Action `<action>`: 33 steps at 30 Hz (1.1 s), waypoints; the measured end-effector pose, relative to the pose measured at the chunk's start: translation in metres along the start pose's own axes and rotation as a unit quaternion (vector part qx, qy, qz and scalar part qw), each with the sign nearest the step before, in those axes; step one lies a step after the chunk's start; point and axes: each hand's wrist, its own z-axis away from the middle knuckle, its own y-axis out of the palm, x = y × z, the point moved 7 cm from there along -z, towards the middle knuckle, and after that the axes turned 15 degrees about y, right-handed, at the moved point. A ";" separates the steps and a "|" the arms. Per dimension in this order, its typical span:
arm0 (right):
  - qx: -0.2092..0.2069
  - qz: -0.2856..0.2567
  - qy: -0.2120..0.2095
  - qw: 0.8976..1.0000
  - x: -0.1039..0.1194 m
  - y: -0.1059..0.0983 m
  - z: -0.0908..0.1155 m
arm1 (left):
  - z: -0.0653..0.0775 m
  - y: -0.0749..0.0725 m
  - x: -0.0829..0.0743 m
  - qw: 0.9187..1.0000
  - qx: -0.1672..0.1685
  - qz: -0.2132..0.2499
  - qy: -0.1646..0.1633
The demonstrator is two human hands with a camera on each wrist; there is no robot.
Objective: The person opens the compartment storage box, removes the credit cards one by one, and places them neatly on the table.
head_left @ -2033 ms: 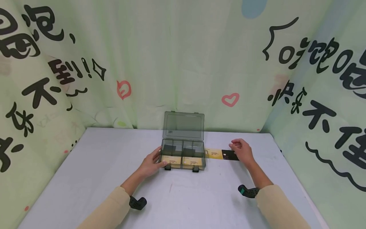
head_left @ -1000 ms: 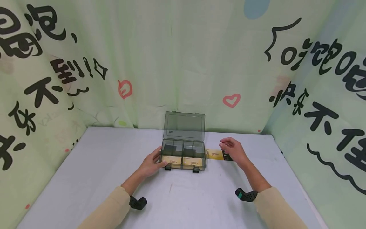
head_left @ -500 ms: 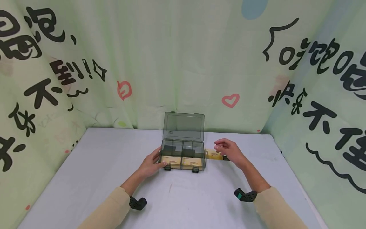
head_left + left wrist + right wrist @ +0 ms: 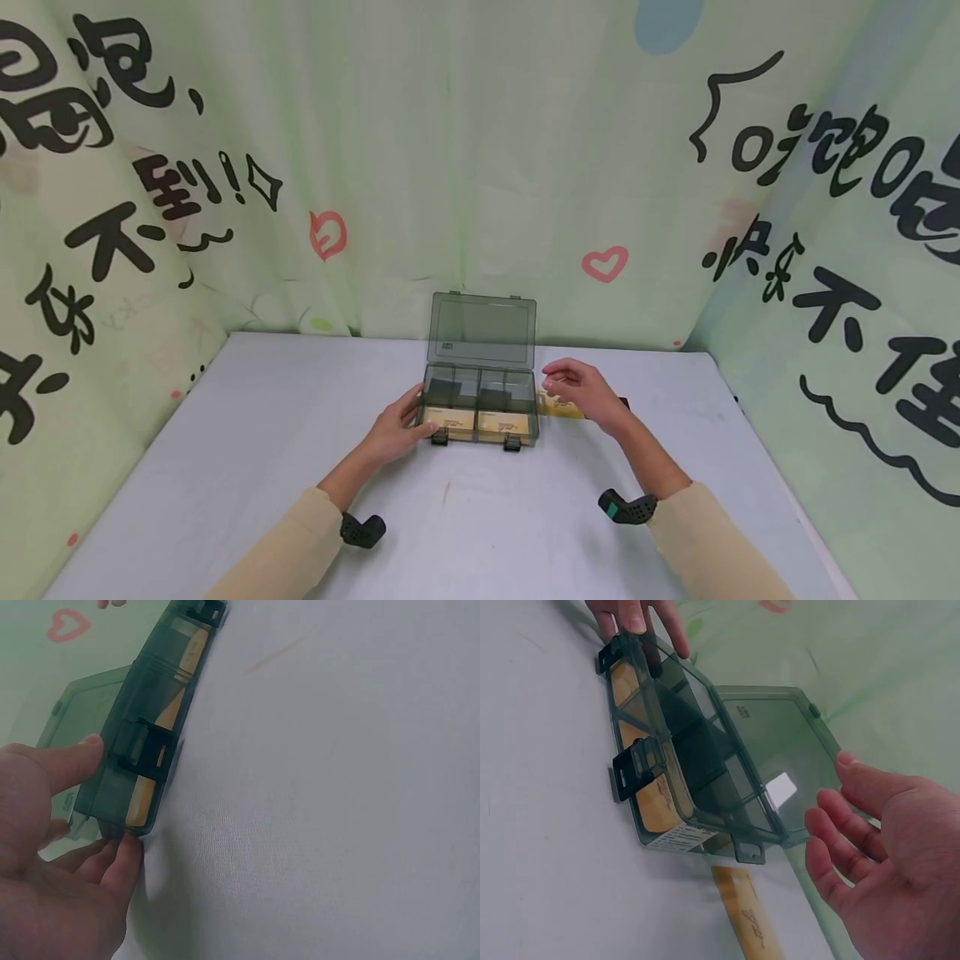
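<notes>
A smoky-grey plastic divider box (image 4: 466,382) stands on the table with its lid (image 4: 482,329) raised at the back. Yellow printed cards (image 4: 450,418) fill its two front compartments; dark pieces (image 4: 495,400) lie behind them. My left hand (image 4: 393,429) grips the box's left end, thumb over the rim and fingers against the side. Just beyond the box's right end, my right hand (image 4: 588,393) hovers with loosely bent fingers and nothing between them. Beneath it a yellow card (image 4: 751,915) lies flat; a black card's corner (image 4: 624,402) shows past the hand, the rest hidden.
The white-covered table (image 4: 300,400) runs back to a pale green curtain (image 4: 465,167) with printed black writing and hearts. Two black latches (image 4: 512,444) hang on the box's front. A black device (image 4: 627,507) sits on each wrist.
My right hand has moved left from over the black card, past the yellow card, toward the box's right end. The left hand and the box have stayed put.
</notes>
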 end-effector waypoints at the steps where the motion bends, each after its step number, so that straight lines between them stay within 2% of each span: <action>1: 0.002 -0.001 -0.001 1.000 0.001 0.002 0.000 | 0.000 0.000 -0.001 1.000 0.000 0.001 0.000; 8: 0.019 0.002 0.002 1.000 0.006 0.013 -0.002 | 0.000 0.000 -0.004 1.000 0.004 0.000 0.004; 14: 0.041 -0.001 -0.016 0.999 0.015 0.026 0.002 | 0.000 0.000 -0.002 1.000 0.007 -0.004 -0.001; 22: 0.060 0.013 -0.021 0.998 0.017 0.049 -0.007 | 0.000 0.000 0.001 1.000 0.008 -0.005 -0.001; 27: 0.068 0.012 -0.027 0.997 0.022 0.062 -0.006 | -0.001 0.000 0.004 1.000 0.008 0.000 -0.001; 33: 0.068 0.036 -0.019 0.997 0.022 0.075 -0.008 | -0.002 0.001 0.004 1.000 0.007 0.005 0.004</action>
